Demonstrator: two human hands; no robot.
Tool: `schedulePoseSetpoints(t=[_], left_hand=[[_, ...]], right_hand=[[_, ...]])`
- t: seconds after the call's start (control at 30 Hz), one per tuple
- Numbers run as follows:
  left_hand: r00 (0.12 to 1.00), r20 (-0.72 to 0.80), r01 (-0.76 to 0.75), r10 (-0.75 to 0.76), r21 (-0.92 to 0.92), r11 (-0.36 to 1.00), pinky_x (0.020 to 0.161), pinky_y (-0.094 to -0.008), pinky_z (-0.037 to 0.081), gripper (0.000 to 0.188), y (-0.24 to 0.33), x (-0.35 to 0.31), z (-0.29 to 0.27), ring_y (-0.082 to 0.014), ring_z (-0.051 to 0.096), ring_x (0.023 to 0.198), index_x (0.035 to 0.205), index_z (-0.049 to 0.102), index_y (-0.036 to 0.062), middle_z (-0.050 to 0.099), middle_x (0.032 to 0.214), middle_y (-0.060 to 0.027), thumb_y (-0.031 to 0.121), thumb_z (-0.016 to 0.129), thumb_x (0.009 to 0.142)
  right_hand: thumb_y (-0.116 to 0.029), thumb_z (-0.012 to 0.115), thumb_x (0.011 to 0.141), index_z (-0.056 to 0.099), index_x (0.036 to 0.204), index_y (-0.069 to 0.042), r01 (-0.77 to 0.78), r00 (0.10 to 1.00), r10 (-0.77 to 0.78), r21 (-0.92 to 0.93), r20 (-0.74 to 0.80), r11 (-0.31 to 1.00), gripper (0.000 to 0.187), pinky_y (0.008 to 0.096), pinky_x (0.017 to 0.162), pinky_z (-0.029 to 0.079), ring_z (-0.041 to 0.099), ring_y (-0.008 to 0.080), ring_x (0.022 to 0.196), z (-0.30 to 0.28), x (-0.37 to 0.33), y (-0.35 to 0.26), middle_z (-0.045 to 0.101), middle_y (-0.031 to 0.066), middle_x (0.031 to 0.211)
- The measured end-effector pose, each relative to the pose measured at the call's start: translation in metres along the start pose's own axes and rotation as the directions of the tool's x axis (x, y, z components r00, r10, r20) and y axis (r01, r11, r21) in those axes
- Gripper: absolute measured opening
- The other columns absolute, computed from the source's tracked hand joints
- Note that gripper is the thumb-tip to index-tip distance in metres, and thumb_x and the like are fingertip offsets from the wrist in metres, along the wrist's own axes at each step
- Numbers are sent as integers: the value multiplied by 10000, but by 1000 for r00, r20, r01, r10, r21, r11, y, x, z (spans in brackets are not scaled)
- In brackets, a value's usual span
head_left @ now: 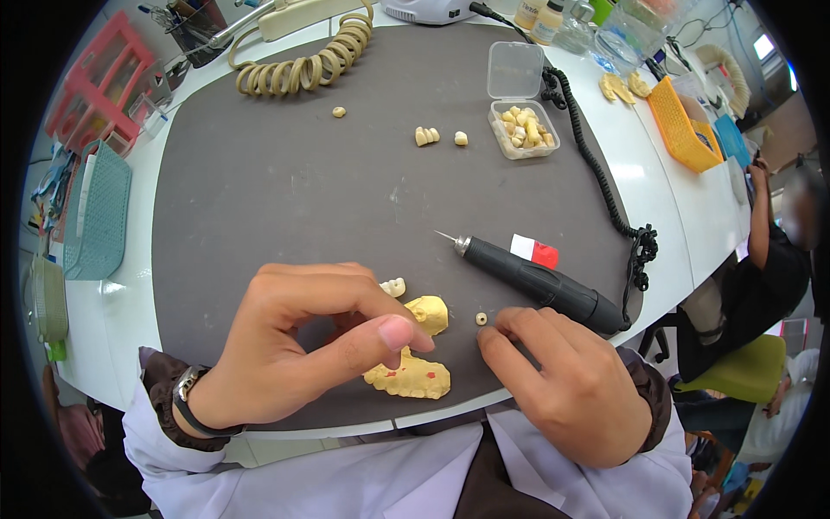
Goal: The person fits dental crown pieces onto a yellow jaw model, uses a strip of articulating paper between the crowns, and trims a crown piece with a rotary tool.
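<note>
My left hand (pixel 316 342) is raised over the yellow dental casts, thumb and index finger pressed together. Whatever may be between them is hidden. Beneath it are a smaller yellow cast (pixel 430 317) and a larger yellow arch-shaped cast (pixel 419 379) with red marks, partly covered by the fingers. A joined piece of tooth-coloured crowns (pixel 393 287) shows just beyond the index finger. My right hand (pixel 571 381) is low over the mat with its fingers curled, their inner side out of sight. Right by its fingertips sits a small single crown (pixel 482 319) with a dark hole.
A black dental handpiece (pixel 540 281) with a thin bur lies beyond my right hand, beside a red-and-white piece (pixel 534 251). Farther off are loose crowns (pixel 426 136) and an open clear box (pixel 524 130) of teeth. A coiled black cord (pixel 592 151) follows the right side.
</note>
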State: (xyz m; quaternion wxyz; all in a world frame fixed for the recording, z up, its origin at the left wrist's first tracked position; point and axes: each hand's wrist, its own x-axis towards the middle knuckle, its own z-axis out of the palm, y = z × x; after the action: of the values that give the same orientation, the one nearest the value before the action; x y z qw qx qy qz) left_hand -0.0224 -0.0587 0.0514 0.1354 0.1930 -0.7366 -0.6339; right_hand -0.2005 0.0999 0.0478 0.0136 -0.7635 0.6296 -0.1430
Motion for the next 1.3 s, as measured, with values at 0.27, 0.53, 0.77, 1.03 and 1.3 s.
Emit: schedulePoseSetpoints(t=[0.27, 0.53, 0.77, 1.03, 1.3], left_hand=[[999, -40, -29, 27, -44, 999, 575, -238, 436, 266, -4, -2, 1, -119, 591, 621, 841, 714, -34, 659, 740, -105, 190, 599, 927], [997, -40, -60, 65, 110, 992, 576, -227, 425, 107, 6, -1, 2, -104, 573, 624, 889, 730, 10, 670, 765, -76, 71, 728, 800], [836, 25, -500, 548, 447, 742, 523, -223, 427, 416, -10, -4, 8, -117, 566, 670, 1110, 726, 93, 667, 903, -52, 15, 778, 704], [771, 57, -514, 634, 644, 567, 531, -226, 437, 489, -7, -8, 11, -103, 553, 683, 1129, 729, 129, 649, 919, -23, 26, 805, 657], [781, 66, -512, 620, 636, 577, 535, -248, 440, 441, -10, -8, 10, -129, 570, 664, 1092, 735, 94, 659, 908, -48, 33, 796, 660]], right_hand=[[52, 677, 727, 642, 928, -3, -217, 957, 263, 298, -125, 930, 211, 319, 708, 529, 667, 237, 822, -9, 2, 16, 646, 83, 951], [99, 665, 841, 641, 1006, 63, 121, 913, 400, 990, -83, -71, 171, 322, 891, 551, 668, 223, 963, 18, 5, 24, 644, 183, 1036], [-28, 746, 810, 583, 937, -4, 38, 890, 442, 945, 116, -324, 208, 318, 753, 601, 678, 194, 815, 18, 20, 8, 624, 173, 967], [-27, 755, 803, 584, 910, -5, 38, 892, 441, 956, 99, -290, 203, 306, 740, 589, 666, 181, 814, 22, 20, 1, 625, 169, 953], [92, 700, 769, 649, 949, 16, 53, 890, 385, 893, -246, 448, 202, 300, 803, 551, 670, 202, 914, 20, 10, 9, 648, 125, 997]])
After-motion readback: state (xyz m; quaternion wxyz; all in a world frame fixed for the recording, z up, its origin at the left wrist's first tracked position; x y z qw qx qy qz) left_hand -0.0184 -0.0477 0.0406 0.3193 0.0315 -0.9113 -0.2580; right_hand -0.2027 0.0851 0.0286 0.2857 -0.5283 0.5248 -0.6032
